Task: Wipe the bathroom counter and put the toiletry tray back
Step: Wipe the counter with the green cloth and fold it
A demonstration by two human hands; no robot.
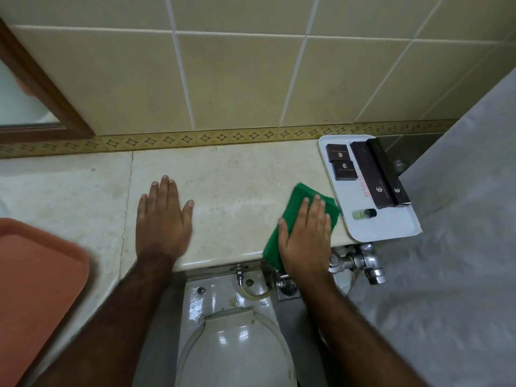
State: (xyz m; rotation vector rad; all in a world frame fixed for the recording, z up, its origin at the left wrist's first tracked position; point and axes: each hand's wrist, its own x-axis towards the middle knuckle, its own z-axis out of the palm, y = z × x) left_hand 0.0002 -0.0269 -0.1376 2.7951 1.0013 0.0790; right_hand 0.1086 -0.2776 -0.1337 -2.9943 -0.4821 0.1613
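The beige marble counter [231, 174] runs across the middle of the head view. My right hand [305, 236] presses flat on a folded green cloth [298, 199] near the counter's front edge. My left hand [163, 219] lies flat on the bare counter, fingers spread, holding nothing. A white toiletry tray [391, 222] sits at the counter's right end, just right of the cloth. It carries two small dark boxes [342, 164], two long dark boxes [379, 174] and a small green bottle [364, 213] lying on its side.
A salmon-coloured tray or lid [36, 277] overlaps the counter at the lower left. Below the counter's edge stand a white toilet [231, 331] and chrome valves [360, 261]. Tiled wall behind; a wood-framed mirror [39, 88] at upper left; grey wall at right.
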